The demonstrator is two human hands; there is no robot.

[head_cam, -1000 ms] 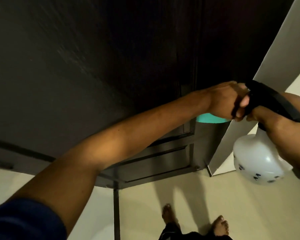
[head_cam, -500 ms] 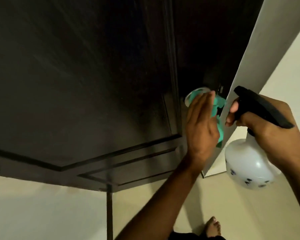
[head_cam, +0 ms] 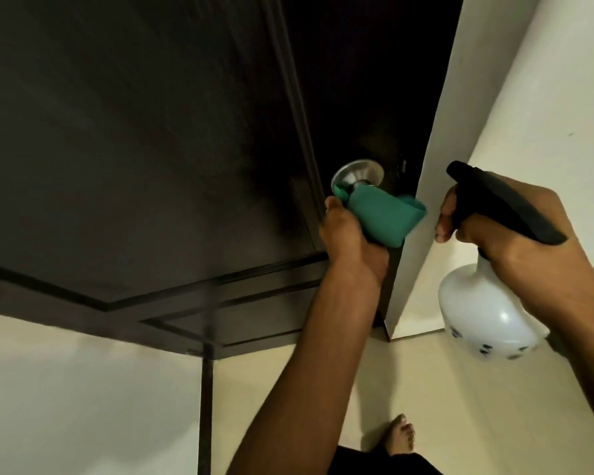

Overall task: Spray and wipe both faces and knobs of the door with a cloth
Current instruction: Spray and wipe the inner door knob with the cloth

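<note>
Over on the left, a big dark door (head_cam: 144, 132) is seen, with thin lines cut into its face. Below it, pale floor (head_cam: 83, 406) is seen, crossed by a dark strip (head_cam: 206, 406).

Near the door's right edge, a shiny round knob (head_cam: 355, 174) is fixed to the door. Only its silver base plate and neck can be seen, because the round end is covered by a green cloth (head_cam: 381, 214). The cloth is wrapped over the knob and is held there by the left hand (head_cam: 352, 238). The fingers of this hand are curled round the cloth from below, and the thumb is tucked by the cloth's left corner.

Just to the right, a white wall edge (head_cam: 436, 166) is seen standing beside the door.

Further right, a white spray bottle (head_cam: 487, 317) with small dark flower marks and a black top is held up by the right hand (head_cam: 515, 228). Its neck is gripped by curled fingers, and one finger is hooked over the black trigger. The nozzle is pointed toward the door. The bottle is held apart from the cloth.

At the bottom, a bare foot (head_cam: 400, 437) is seen on the floor.
</note>
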